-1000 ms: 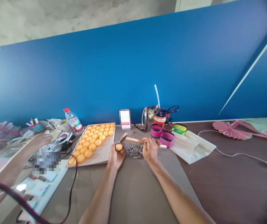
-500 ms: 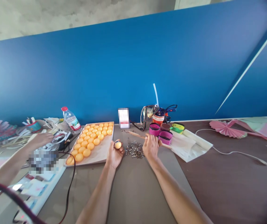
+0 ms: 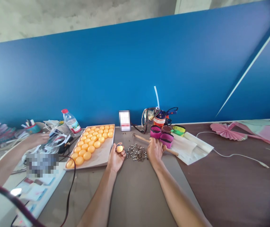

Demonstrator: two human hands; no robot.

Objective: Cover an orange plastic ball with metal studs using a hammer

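Wooden stick (image 3: 141,138) points forward-left, long axis slanting.

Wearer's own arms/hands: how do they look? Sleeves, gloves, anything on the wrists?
Bare, ungloved left hand and bare, ungloved right hand. Bare, tapering left forearm and right forearm; no sleeves in view. No watch, band or cable visible on either wrist. Fingers too small to rule out rings.

A blue partition (image 3: 125,72) stands behind a brown tabletop (image 3: 231,189), mottled grey surface (image 3: 78,15) above
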